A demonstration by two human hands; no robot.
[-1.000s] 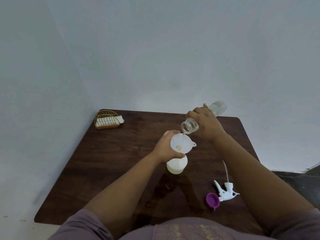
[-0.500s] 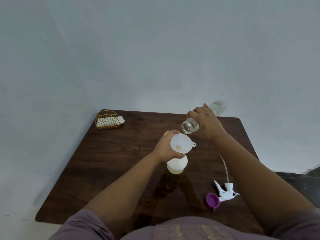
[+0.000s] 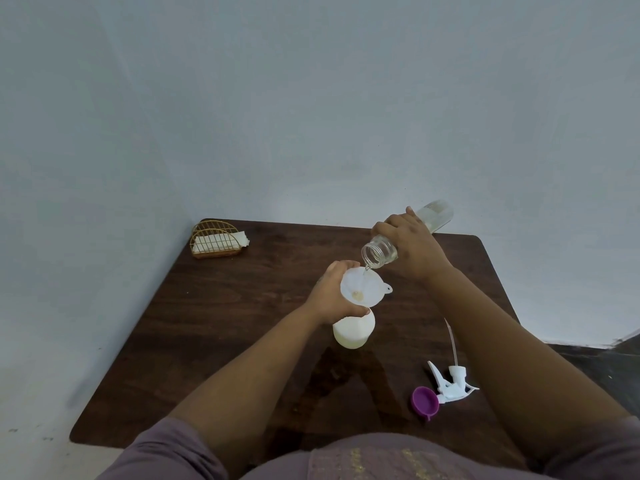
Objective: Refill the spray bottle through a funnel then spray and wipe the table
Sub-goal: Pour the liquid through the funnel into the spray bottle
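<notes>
Left hand [image 3: 334, 294] wraps its fingers and thumb round the funnel [image 3: 362, 289] and the neck under it, steadying both. The white funnel sits upright in the mouth of the spray bottle [image 3: 353, 332], a white bottle standing on the table [image 3: 242, 323] at centre. A small yellowish pool shows at the bottom of the funnel cone.

Right hand [image 3: 412, 245] grips a clear bottle [image 3: 381, 252] round its middle, fingers curled over the top. The clear bottle is tilted, open mouth down-left just above the funnel's far rim, base up-right past the far table edge. A thin stream of liquid runs from the mouth into the funnel.

Near right on the table: white sprayer head [image 3: 450, 382] lying on its side with its thin dip tube pointing far, partly behind the right forearm. A purple cap [image 3: 424, 400] lies touching it on its left, open side up.

Far left corner: gold wire holder [image 3: 214, 240] with white cloth or paper in it, cannot tell which.

Table is dark wood, set against pale walls on the left and far sides. Purple sleeves at the near edge.
</notes>
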